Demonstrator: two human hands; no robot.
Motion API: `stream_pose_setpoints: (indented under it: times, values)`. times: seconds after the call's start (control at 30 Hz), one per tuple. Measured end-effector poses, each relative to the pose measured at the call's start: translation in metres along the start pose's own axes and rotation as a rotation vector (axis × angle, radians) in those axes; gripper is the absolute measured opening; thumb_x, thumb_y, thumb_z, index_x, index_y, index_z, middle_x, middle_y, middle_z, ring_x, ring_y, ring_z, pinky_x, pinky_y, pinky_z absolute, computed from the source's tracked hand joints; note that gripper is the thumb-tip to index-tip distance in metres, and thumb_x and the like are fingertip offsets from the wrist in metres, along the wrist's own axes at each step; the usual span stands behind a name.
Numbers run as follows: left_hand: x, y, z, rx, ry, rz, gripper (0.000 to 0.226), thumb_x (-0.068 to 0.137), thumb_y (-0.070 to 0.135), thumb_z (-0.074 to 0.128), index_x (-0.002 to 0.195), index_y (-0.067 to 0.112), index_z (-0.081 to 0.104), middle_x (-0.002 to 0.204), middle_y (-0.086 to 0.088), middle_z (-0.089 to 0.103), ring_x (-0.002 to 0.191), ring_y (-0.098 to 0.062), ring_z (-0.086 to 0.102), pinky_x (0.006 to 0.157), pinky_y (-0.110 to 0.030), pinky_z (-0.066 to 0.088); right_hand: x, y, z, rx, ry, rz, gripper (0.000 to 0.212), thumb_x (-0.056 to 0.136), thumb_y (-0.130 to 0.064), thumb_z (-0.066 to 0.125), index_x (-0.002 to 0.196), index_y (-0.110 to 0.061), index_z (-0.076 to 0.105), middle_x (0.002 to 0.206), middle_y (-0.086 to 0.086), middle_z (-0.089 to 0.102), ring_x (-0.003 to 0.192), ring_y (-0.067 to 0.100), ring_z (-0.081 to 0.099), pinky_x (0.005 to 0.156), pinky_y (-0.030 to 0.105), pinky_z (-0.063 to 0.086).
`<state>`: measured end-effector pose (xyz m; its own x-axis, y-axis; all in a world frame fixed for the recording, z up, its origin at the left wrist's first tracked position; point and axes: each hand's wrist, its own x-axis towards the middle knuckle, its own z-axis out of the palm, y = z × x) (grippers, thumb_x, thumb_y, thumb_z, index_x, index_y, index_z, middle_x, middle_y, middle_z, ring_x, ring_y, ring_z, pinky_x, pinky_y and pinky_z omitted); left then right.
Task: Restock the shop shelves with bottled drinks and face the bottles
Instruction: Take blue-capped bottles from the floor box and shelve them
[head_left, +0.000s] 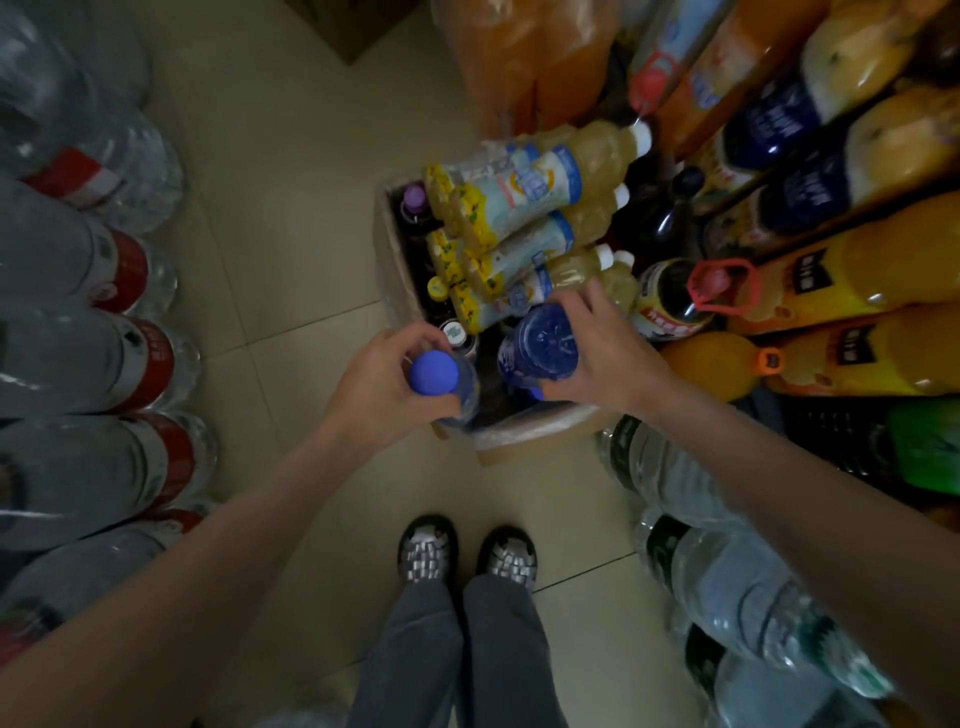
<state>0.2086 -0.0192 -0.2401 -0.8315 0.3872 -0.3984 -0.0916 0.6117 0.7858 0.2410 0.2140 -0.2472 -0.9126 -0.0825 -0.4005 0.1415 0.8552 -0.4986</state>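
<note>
1. The left hand (382, 387) curls its fingers and thumb round the neck of a blue-capped bottle (441, 384), just under the blue cap (434, 373). This bottle stands close to upright, cap toward the camera, long axis near vertical, over the near left corner of the cardboard box (524, 434).
2. The right hand (602, 348) wraps its fingers round a second blue bottle (540, 345). This one shows its ridged blue base to the camera, so its long axis tips away and its cap end is hidden; I cannot tell exactly where the cap points.
3. Both bottles are at the box's near end, beside a stack of pale yellow juice bottles (535, 218) lying on their sides, white caps pointing right.
4. The step in hand looks like lifting 2 bottles out of the box. To do it well, I would draw each straight along its own axis so it clears the box wall and the juice stack.
5. The right bottle likely needs turning cap-up before shelving, label outward.
6. Large orange drink bottles (852, 291) crowd the right, so the right elbow should stay tucked.
</note>
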Motion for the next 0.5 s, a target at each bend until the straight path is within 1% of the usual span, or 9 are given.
stream_pose_setpoints:
  times: [0.07,0.1,0.17,0.23,0.27,0.33,0.37,0.43,0.5]
  values:
    - [-0.004,0.015,-0.01,-0.021,0.031,-0.018,0.039,0.038,0.048,0.058,0.075,0.043,0.05,0.083,-0.005,0.057,0.064,-0.007,0.05,0.059,-0.021,0.04,-0.012,-0.004,-0.029,0.07,0.015,0.009,0.085,0.061,-0.033,0.083,0.134,-0.02,0.04,0.117,0.007,0.033,0.112,0.027,0.044,0.094,0.039,0.043]
    - [-0.007,0.026,-0.016,-0.026,0.036,-0.026,0.039,0.038,0.046,0.06,0.075,0.041,0.049,0.079,-0.002,0.056,0.061,-0.004,0.049,0.058,-0.018,0.04,-0.018,-0.007,-0.045,0.105,0.04,0.017,0.082,0.062,-0.031,0.083,0.133,-0.022,0.043,0.113,0.006,0.032,0.108,0.025,0.045,0.094,0.036,0.043]
    - [-0.015,0.054,-0.03,-0.031,0.032,-0.028,0.037,0.046,0.032,0.071,0.076,0.037,0.05,0.071,0.006,0.051,0.055,-0.002,0.048,0.051,-0.01,0.036,-0.03,-0.017,-0.08,0.141,0.089,0.069,0.075,0.064,-0.028,0.082,0.13,-0.023,0.046,0.106,0.003,0.031,0.1,0.02,0.042,0.087,0.027,0.039]
    - [-0.022,0.085,-0.045,-0.016,0.029,-0.018,0.037,0.059,0.013,0.077,0.08,0.027,0.051,0.069,0.007,0.046,0.056,-0.007,0.045,0.049,-0.01,0.035,-0.045,-0.029,-0.118,0.134,0.127,0.133,0.069,0.067,-0.029,0.08,0.127,-0.024,0.047,0.108,0.003,0.034,0.099,0.017,0.039,0.081,0.024,0.032]
    - [-0.026,0.102,-0.052,-0.009,0.03,-0.004,0.037,0.061,0.009,0.077,0.082,0.025,0.051,0.069,0.006,0.046,0.058,-0.012,0.044,0.049,-0.01,0.035,-0.054,-0.034,-0.139,0.141,0.158,0.161,0.066,0.067,-0.03,0.08,0.124,-0.023,0.048,0.11,0.004,0.038,0.101,0.017,0.04,0.081,0.024,0.031]
    - [-0.037,0.137,-0.067,0.008,0.024,0.035,0.038,0.056,0.017,0.076,0.085,0.022,0.052,0.07,0.001,0.047,0.059,-0.015,0.043,0.05,-0.009,0.035,-0.077,-0.044,-0.173,0.224,0.263,0.227,0.06,0.069,-0.029,0.08,0.119,-0.019,0.049,0.112,0.002,0.045,0.102,0.016,0.043,0.084,0.025,0.033]
    - [-0.044,0.156,-0.075,0.025,0.016,0.055,0.042,0.05,0.025,0.073,0.087,0.021,0.053,0.072,-0.001,0.049,0.058,-0.013,0.044,0.051,-0.009,0.036,-0.092,-0.049,-0.189,0.357,0.346,0.272,0.055,0.072,-0.026,0.078,0.118,-0.017,0.049,0.11,0.001,0.047,0.098,0.014,0.046,0.082,0.026,0.037]
    - [-0.057,0.192,-0.091,0.039,-0.007,0.097,0.057,0.036,0.043,0.063,0.088,0.021,0.054,0.077,-0.005,0.053,0.059,-0.012,0.045,0.052,-0.009,0.035,-0.129,-0.061,-0.219,0.794,0.508,0.379,0.041,0.081,-0.019,0.07,0.115,-0.014,0.047,0.102,-0.001,0.053,0.085,0.011,0.055,0.071,0.026,0.046]
    - [-0.071,0.23,-0.107,0.022,-0.031,0.144,0.064,0.031,0.05,0.057,0.088,0.021,0.054,0.077,-0.006,0.055,0.061,-0.009,0.047,0.053,-0.009,0.036,-0.172,-0.072,-0.243,1.255,0.521,0.431,0.036,0.083,-0.018,0.063,0.115,-0.01,0.048,0.098,0.002,0.059,0.077,0.012,0.062,0.057,0.022,0.05]
